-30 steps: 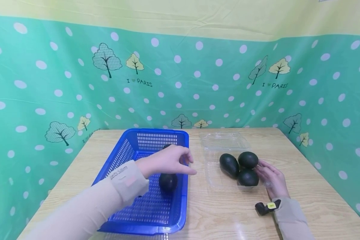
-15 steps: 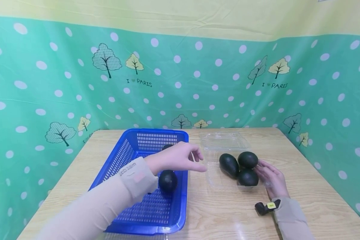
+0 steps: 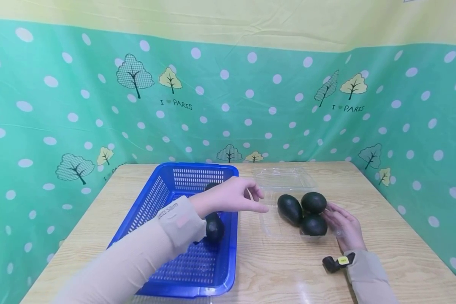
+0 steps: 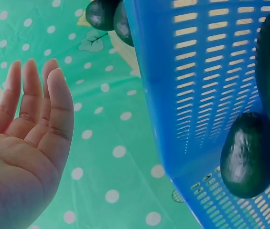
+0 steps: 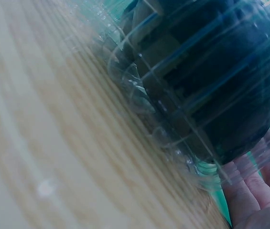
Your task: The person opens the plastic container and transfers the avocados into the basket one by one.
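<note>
My left hand (image 3: pixel 235 195) hovers past the right rim of the blue plastic basket (image 3: pixel 231 270), its fingertips near the left edge of a clear plastic clamshell box (image 3: pixel 270 223). In the left wrist view its palm faces up to the camera, fingers apart and nothing in them. Three dark green avocados (image 3: pixel 289 210) sit grouped in the box's right part. My right hand (image 3: pixel 346 226) rests against the box's right side, beside the avocados; the right wrist view shows its fingers (image 5: pixel 242 200) at the clear wall. Inside the basket lie avocados (image 4: pixel 249 155), partly hidden by my left arm in the head view.
The clamshell's lid (image 3: pixel 283 178) lies folded back behind the box. A small black device (image 3: pixel 336 262) with a yellow label is strapped at my right wrist. A green dotted curtain (image 3: pixel 228 97) hangs around the wooden table (image 3: pixel 266 266).
My left hand has moved to the right, from above the basket toward the clamshell box, still holding nothing. My right hand and the three avocados in the box stay put.
</note>
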Motion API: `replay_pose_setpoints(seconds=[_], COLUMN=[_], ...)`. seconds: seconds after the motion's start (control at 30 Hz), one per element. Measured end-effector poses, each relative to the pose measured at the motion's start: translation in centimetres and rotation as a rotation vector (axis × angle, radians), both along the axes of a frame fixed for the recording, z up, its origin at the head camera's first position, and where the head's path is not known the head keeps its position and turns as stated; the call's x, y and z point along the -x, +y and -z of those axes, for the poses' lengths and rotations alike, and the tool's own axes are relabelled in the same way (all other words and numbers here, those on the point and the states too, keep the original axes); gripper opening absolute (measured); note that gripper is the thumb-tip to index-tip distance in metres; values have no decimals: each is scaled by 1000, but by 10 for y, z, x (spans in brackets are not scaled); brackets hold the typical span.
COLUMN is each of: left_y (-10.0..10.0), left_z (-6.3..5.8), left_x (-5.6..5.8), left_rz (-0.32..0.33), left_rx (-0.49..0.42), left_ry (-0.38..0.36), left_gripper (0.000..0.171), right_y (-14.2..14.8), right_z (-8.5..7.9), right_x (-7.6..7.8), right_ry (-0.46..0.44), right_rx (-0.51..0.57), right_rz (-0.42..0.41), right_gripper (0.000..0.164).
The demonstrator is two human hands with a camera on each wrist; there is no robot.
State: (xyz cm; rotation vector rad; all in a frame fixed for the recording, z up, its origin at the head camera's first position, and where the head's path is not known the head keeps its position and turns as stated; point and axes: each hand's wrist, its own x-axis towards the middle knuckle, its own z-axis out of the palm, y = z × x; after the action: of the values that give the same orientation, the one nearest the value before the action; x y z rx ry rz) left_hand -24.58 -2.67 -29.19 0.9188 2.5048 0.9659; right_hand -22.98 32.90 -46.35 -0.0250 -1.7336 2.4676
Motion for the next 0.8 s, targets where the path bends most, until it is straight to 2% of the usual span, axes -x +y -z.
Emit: replay_pose_setpoints(seconds=[0.3,0.6,0.8], left_y=[10,19,28], left_z=[0,2,2], left_x=[7,12,15], left_rz=[-20,-33,-44], left_rx=[-62,-108,-178], left_ry=[-39,-41,-108], left_gripper=[33,37,35], right_y=[0,-2,-1], right_z=[-2,-1,1], right_x=[-2,0,-1], right_ry=[-12,-22,-20], right_rx=[-2,9,-15], right_rz=[11,17,16], right_gripper=[29,27,29])
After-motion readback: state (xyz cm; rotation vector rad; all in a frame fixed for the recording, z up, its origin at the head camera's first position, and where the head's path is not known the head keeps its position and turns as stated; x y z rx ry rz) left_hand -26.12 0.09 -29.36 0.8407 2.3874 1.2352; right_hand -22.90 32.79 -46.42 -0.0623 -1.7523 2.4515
